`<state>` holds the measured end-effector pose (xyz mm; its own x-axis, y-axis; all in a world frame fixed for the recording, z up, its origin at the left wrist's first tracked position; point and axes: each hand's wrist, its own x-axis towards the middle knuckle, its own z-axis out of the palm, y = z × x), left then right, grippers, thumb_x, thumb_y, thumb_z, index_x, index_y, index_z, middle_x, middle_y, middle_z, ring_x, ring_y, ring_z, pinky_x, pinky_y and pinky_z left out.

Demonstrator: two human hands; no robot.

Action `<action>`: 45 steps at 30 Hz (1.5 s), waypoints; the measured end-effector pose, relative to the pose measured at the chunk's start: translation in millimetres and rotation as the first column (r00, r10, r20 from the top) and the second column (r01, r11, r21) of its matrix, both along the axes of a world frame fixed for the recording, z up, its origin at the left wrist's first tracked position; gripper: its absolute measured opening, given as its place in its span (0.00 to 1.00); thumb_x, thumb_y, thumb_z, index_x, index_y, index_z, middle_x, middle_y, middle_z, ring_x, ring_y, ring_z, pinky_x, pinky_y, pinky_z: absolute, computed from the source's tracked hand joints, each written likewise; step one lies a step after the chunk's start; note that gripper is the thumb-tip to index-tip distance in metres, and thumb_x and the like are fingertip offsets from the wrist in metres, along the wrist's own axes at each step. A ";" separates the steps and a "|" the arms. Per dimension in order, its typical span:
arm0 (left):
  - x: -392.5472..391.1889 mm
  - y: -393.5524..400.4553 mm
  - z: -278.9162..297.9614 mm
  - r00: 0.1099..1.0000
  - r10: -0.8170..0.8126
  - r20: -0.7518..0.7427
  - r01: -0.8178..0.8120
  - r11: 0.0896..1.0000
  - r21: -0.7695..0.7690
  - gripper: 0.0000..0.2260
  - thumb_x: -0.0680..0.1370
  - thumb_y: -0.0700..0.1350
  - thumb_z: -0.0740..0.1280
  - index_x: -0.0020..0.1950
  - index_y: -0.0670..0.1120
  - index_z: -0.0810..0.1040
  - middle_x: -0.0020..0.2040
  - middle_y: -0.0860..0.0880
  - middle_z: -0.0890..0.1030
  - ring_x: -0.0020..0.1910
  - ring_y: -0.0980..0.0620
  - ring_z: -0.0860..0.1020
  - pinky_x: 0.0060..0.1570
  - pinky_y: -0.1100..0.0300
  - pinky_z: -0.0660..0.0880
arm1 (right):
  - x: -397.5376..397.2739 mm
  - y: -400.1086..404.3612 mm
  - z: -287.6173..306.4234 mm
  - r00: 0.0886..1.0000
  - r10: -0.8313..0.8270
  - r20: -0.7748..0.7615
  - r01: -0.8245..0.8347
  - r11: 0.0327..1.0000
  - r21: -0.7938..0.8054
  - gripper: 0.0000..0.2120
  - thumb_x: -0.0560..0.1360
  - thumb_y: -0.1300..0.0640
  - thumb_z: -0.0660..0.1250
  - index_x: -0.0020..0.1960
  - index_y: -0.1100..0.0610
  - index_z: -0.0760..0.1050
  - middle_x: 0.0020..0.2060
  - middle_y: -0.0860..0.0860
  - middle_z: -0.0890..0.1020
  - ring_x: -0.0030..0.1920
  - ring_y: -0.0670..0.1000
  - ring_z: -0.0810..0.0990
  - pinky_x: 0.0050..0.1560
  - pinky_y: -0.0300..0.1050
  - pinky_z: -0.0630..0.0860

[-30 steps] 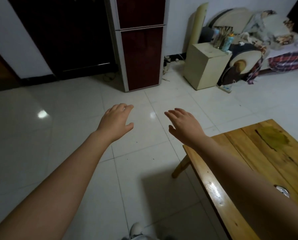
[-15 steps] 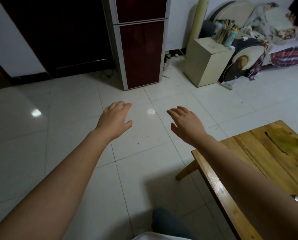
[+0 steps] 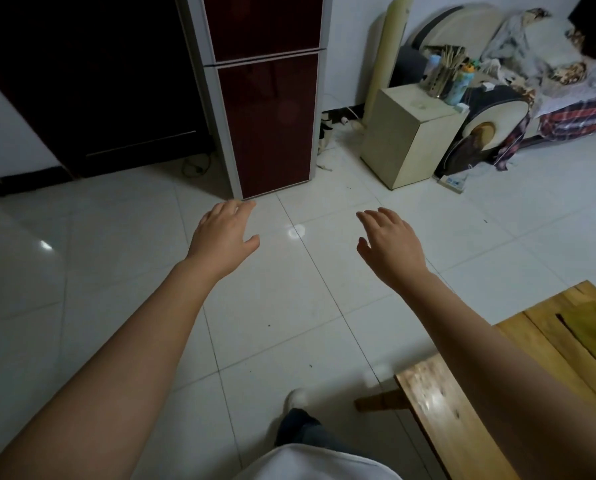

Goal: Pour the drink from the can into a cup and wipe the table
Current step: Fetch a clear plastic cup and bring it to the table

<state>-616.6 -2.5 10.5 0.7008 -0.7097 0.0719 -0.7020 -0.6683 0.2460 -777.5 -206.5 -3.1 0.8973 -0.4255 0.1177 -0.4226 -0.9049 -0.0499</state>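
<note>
Bare forearms, white top (image 3: 319,462), dark trousers (image 3: 300,427), perhaps a white shoe (image 3: 297,397).

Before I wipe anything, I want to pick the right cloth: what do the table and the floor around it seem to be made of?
The table looks like solid wood planks under a glossy varnish: grain, seams and a bright reflection show near its edge, and there is a yellow-green patch farther in. The floor appears to be glazed white ceramic tile, with grout lines and mirror-like light spots.
</note>
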 end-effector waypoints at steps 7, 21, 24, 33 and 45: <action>80.3 -70.9 7.1 1.000 0.015 0.019 -0.014 1.000 -0.023 0.26 0.77 0.48 0.62 0.73 0.45 0.59 0.70 0.44 0.66 0.69 0.45 0.64 0.67 0.50 0.62 | 79.9 -55.7 4.7 1.000 -0.026 0.001 0.026 1.000 0.006 0.21 0.77 0.58 0.59 0.70 0.60 0.64 0.67 0.56 0.72 0.70 0.57 0.64 0.67 0.51 0.64; 281.2 -206.6 -4.4 0.988 -0.149 0.038 0.150 0.988 -0.024 0.26 0.77 0.48 0.63 0.73 0.44 0.60 0.69 0.44 0.67 0.68 0.45 0.64 0.66 0.49 0.62 | 258.0 -150.8 7.9 0.986 -0.163 0.021 0.162 0.986 0.032 0.21 0.78 0.59 0.59 0.70 0.60 0.64 0.67 0.56 0.72 0.67 0.57 0.66 0.65 0.50 0.65; 331.4 -242.1 -0.4 0.974 -0.221 0.056 0.222 0.975 -0.008 0.26 0.77 0.48 0.63 0.73 0.44 0.60 0.69 0.44 0.68 0.67 0.45 0.65 0.66 0.50 0.61 | 300.8 -172.2 10.0 0.973 -0.229 0.021 0.228 0.972 0.047 0.21 0.78 0.58 0.59 0.70 0.59 0.64 0.67 0.56 0.72 0.68 0.57 0.66 0.65 0.51 0.65; 419.2 -366.8 15.3 0.907 -0.417 0.060 0.418 0.908 -0.008 0.26 0.77 0.48 0.63 0.72 0.44 0.61 0.68 0.44 0.67 0.67 0.45 0.64 0.67 0.51 0.59 | 360.5 -256.9 15.8 0.895 -0.445 0.033 0.442 0.894 0.068 0.21 0.77 0.57 0.59 0.70 0.59 0.64 0.66 0.55 0.72 0.68 0.57 0.65 0.65 0.50 0.64; 460.5 -582.9 -6.7 0.830 -0.556 0.037 0.556 0.831 0.008 0.27 0.76 0.48 0.64 0.72 0.45 0.61 0.68 0.44 0.68 0.68 0.44 0.64 0.67 0.50 0.60 | 379.5 -440.4 -7.6 0.828 -0.557 0.060 0.553 0.830 0.071 0.21 0.75 0.58 0.62 0.66 0.62 0.68 0.62 0.58 0.75 0.64 0.60 0.70 0.59 0.54 0.69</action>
<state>-156.1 -585.4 3.8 0.1848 -0.9785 0.0920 -0.9632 -0.1617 0.2147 -398.0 -646.9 -10.6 0.4973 -0.8560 0.1411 -0.8461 -0.5145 -0.1391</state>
